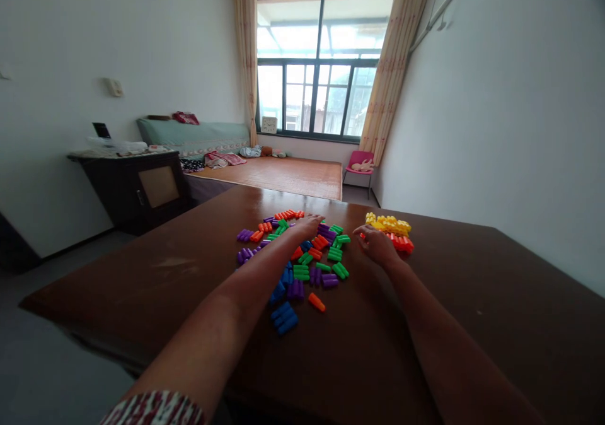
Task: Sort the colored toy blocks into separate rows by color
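Observation:
A loose pile of plastic peg-shaped building blocks lies on the brown table, with green blocks, purple blocks, blue blocks and orange blocks mixed together. My left hand reaches over the far side of the pile, fingers stretched out; what lies under them is hidden. Right of the pile, my right hand has its fingers bent and apart, beside a row of red-orange blocks. A bit of orange shows by its thumb. Grouped yellow blocks sit just behind that row.
One orange block lies apart on the near side of the table. Beyond the table stand a bed, a pink chair and, at left, a dark cabinet. A window is at the back.

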Demonstrator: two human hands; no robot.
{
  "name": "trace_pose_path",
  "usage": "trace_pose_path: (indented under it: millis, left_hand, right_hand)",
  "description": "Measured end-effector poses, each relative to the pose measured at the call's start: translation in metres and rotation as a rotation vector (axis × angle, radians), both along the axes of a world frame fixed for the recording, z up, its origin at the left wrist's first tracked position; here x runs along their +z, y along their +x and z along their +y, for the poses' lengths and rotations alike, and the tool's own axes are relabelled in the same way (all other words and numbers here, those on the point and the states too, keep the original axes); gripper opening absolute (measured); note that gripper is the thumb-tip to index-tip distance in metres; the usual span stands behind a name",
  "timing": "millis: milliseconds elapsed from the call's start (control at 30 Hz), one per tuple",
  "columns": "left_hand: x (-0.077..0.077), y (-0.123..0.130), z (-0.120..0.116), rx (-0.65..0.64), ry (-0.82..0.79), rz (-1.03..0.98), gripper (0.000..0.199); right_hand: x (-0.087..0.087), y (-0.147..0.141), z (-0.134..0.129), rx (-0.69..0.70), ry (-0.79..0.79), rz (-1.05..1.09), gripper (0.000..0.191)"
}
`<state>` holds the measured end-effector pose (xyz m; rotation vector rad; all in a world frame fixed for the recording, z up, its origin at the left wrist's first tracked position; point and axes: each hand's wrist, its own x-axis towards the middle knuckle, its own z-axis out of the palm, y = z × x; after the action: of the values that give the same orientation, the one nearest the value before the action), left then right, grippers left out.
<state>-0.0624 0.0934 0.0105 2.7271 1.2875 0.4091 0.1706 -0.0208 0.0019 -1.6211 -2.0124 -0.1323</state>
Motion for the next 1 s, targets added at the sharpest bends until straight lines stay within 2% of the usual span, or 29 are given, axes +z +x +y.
trace_pose_path:
  millis: [67, 167, 300, 400, 533, 633, 733, 800, 867, 933, 1000]
  left_hand:
    - [-0.007, 0.007, 0.006, -0.015, -0.029, 0.023, 0.064]
    - [-0.011, 0.008, 0.012, -0.033, -0.041, 0.040, 0.055]
    - [-0.007, -0.010, 0.014, 0.074, -0.053, -0.041, 0.049]
    - [0.001, -0.030, 0.007, 0.125, -0.059, -0.191, 0.047]
    - [0.004, -0.050, -0.017, 0.045, -0.138, -0.456, 0.043]
    - [0.002, -0.054, -0.046, -0.088, -0.268, -0.706, 0.045]
    - [0.003, -0.052, -0.074, -0.183, -0.333, -0.837, 0.045]
    - [0.007, -0.051, -0.086, -0.183, -0.297, -0.881, 0.043]
    - [0.010, -0.051, -0.092, -0.144, -0.230, -0.913, 0.043]
    - [0.011, -0.051, -0.094, -0.111, -0.207, -0.950, 0.044]
    - [0.009, -0.052, -0.094, -0.107, -0.225, -0.976, 0.044]
  right_hand:
    - [0.002, -0.002, -0.001, 0.004, -0.005, -0.003, 0.020]
    - [0.005, -0.003, -0.003, 0.006, -0.017, 0.009, 0.020]
    - [0.007, -0.006, -0.005, 0.002, -0.024, 0.039, 0.019]
    - [0.007, -0.010, -0.004, 0.019, -0.011, 0.092, 0.019]
    - [0.007, -0.028, 0.002, 0.124, -0.041, 0.310, 0.017]
    - [0.009, -0.053, 0.003, 0.277, -0.209, 0.590, 0.027]
    - [0.013, -0.079, -0.005, 0.444, -0.415, 0.908, 0.039]
    - [0.016, -0.089, -0.013, 0.579, -0.500, 1.041, 0.044]
    - [0.017, -0.095, -0.020, 0.688, -0.518, 1.097, 0.051]
    - [0.016, -0.099, -0.024, 0.714, -0.482, 1.101, 0.059]
    - [0.014, -0.103, -0.024, 0.667, -0.426, 1.073, 0.064]
